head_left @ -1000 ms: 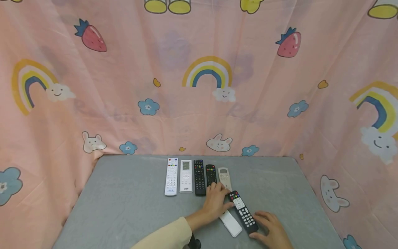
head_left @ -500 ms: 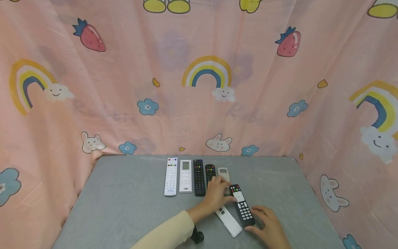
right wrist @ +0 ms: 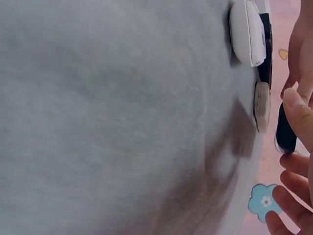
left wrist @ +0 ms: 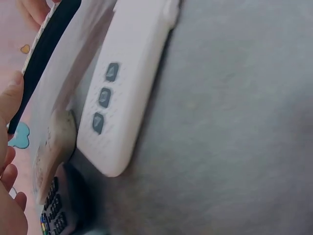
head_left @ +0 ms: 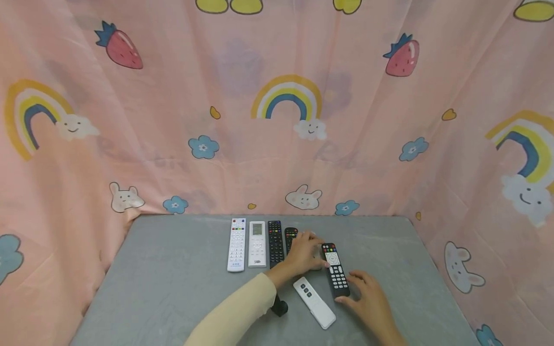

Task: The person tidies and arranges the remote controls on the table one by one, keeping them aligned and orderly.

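A black remote control (head_left: 337, 276) with white keys is held over the table between both hands. My left hand (head_left: 303, 254) has its thumb and fingers at the upper left edge. The right hand (head_left: 370, 298) holds the lower end between thumb and fingers. Seen from the left wrist, the black remote (left wrist: 46, 49) is edge-on and raised off the cloth; in the right wrist view the thumb lies on the remote's dark end (right wrist: 286, 132). Below the left hand lies a white remote (head_left: 315, 303) with three dark buttons, slanted. A beige remote (left wrist: 58, 142) is mostly hidden behind the left hand in the head view.
Left of the hands stands a row: a white remote (head_left: 236, 245), a white one with a display (head_left: 257, 252), a long black one (head_left: 275, 240) and a shorter black one (head_left: 291, 235). The grey table (head_left: 182, 288) meets a pink patterned curtain (head_left: 173, 96).
Both hands have carried the black remote away from me, turning it closer to upright in the head view. The three-button white remote is now uncovered; the beige one has become hidden.
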A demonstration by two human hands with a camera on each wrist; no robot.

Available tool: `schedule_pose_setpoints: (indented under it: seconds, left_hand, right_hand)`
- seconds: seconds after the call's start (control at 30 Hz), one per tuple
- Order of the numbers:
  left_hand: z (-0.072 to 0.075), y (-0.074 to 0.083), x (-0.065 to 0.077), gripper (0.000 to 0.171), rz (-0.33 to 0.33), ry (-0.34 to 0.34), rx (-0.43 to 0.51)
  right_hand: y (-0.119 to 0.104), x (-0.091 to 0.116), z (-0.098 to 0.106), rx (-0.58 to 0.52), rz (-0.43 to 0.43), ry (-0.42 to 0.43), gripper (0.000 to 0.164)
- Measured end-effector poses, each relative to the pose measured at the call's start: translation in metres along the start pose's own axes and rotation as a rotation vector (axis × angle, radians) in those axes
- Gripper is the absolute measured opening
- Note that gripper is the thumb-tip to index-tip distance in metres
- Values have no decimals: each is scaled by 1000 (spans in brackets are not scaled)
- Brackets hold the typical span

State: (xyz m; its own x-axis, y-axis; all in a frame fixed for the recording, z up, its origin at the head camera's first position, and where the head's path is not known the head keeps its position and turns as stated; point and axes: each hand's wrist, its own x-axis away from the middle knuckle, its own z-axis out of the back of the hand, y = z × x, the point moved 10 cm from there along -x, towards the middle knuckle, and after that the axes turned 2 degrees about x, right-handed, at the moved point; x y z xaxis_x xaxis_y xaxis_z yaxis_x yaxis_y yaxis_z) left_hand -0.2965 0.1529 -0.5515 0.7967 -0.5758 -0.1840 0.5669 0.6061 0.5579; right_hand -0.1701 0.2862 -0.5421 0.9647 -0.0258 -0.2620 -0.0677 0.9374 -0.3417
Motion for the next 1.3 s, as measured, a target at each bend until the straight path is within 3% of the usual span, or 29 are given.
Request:
schedule_pose_setpoints:
  seconds: [0.37,0.63,0.97,1.3]
  left_hand:
    - [-2,-6,-23,81,47,-98,-29]
    - [-11,-15,-31,91,114,-163,-24]
    - [-24,-30,-36,96,217,-189,-2]
    - [-21,-27,-38,94,191,-199,-10]
  right_hand:
    - [2,-23,-3,-24,36,67,60]
    - [9,-36,-19,-53,-6,21,61]
    - [14,-46,-29,-26,-17,-15,62]
    - [18,-51,-35,-16,-42,-46,62]
